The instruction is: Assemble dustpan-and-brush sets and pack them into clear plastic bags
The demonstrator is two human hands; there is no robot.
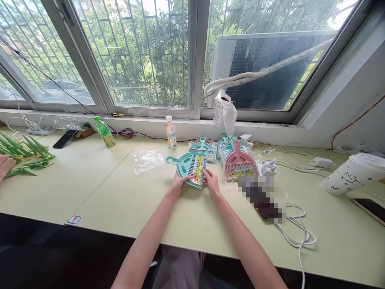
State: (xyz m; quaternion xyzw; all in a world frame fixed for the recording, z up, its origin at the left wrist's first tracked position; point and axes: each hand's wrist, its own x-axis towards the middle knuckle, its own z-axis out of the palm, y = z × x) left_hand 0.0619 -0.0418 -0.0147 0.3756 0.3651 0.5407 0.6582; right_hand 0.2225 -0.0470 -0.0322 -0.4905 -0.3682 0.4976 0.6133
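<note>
Both my hands hold a teal dustpan and brush set (185,163) just above the table, its handle pointing left. A printed card with yellow-green and white areas lies over the brush bristles. My left hand (178,182) grips the lower left edge, its thumb over the front. On the right edge, by the card, are the closed fingers of my right hand (212,182); part of each hand's grip is hidden behind the set. Just behind stands another teal dustpan set (203,147). A stack with a pink dustpan set (239,160) in front is to the right.
A clear plastic bag (148,160) lies left of my hands. Behind it stand a drink bottle (171,132) and a green bottle (104,131). White cables (297,228), a blurred phone (264,202) and a white cup (351,174) are on the right. Another person's hand (6,164) is far left.
</note>
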